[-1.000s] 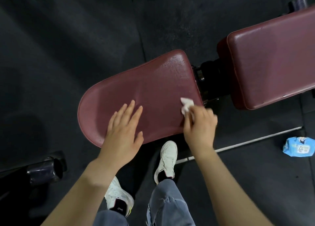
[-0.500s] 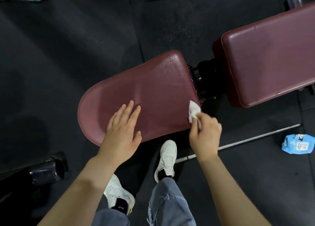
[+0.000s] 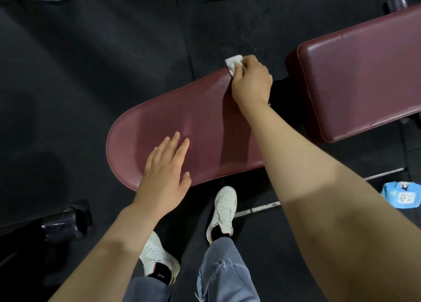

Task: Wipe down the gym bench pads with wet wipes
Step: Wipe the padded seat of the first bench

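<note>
Head view, right hand: clenched on a crumpled white wipe, pressed at the far corner of the seat pad, beside the gap to the back pad.
Head view, left hand: released, flat, fingers spread on the near rounded end of the seat pad, bracing.
Head view, task things: seat pad directly below, back pad to the right and apart; pack of wipes on the floor at lower right, well apart from both hands.
Risk, wipe: part of it overhangs the pad edge; likely to slip off the corner or snag in the dark hinge gap if pushed further.
Risk, coverage: area under the left palm likely missed unless lifted; back pad shows no sign of wiping here, probably yet to be done.
Risk, grip: damp vinyl likely slick, so the bracing palm may slide.
Risk, footing: thin metal rod on the floor just beside the right shoe; possible trip.
Material, pads: maroon vinyl, faintly pebbled, piped seams, soft sheen; seat pad tapers to a rounded end, back pad boxy with rounded corners.
Material, floor: black speckled rubber matting.
Material, pack: soft blue plastic, crinkled.
Material, wipe: thin, limp, bunched cloth.
</note>
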Available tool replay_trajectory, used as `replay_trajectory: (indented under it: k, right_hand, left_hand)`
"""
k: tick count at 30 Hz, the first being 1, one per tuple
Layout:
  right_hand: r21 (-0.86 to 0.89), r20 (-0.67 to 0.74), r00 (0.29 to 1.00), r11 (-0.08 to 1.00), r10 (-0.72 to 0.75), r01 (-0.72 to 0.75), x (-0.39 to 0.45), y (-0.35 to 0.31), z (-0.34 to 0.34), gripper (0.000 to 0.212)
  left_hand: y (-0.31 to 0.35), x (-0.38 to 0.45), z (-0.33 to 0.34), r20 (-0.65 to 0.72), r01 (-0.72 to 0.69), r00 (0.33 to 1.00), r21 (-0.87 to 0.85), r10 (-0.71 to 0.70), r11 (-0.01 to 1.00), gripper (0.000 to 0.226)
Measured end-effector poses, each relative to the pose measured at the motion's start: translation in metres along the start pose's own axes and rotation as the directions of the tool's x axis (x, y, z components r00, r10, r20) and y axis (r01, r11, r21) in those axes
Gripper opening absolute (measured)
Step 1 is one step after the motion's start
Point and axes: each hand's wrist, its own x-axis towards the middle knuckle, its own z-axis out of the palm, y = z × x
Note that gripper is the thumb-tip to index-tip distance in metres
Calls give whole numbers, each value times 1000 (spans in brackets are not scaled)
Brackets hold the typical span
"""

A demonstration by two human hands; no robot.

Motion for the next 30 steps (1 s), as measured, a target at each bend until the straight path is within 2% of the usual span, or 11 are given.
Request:
replay_trajectory:
  k: [4, 7, 12, 15, 17, 18, 21, 24, 30]
  right_hand:
    - [52, -17, 988, 987, 152, -151, -37, 29, -9, 22]
    - [118, 20, 969, 962, 246, -246, -81, 56, -18, 25]
    - [132, 78, 928, 919, 364, -372, -150, 81, -35, 23]
    - [-8, 189, 882, 899, 432, -438, -180, 90, -43, 23]
    - [-143, 322, 801, 862, 504, -486, -199, 97, -51, 28]
    - [-148, 354, 776, 850, 522, -505, -209, 99, -57, 27]
    - [66, 287, 830, 855, 478, -515, -224, 93, -80, 15]
    - [262, 225, 871, 834, 437, -486, -229, 73, -120, 12]
    - [465, 138, 896, 771, 421, -434, -256, 20, -210, 11]
  left_hand:
    - [2, -7, -4, 17, -17, 1000, 5, 16, 1000, 75]
    - [7, -14, -8, 35, -22, 999, 5, 22, 1000, 74]
    - [22, -30, -16, 84, -33, 996, 18, 31, 999, 74]
    - [33, -40, -23, 99, -31, 995, 17, 29, 999, 74]
    - [41, -48, -29, 114, -36, 993, 16, 33, 999, 73]
    - [45, -54, -32, 128, -43, 991, 17, 40, 999, 72]
    - [55, -70, -43, 158, -71, 985, 15, 68, 997, 70]
    - [61, -82, -59, 165, -102, 982, 32, 96, 994, 70]
    - [84, -116, -126, 93, -202, 975, 14, 200, 979, 68]
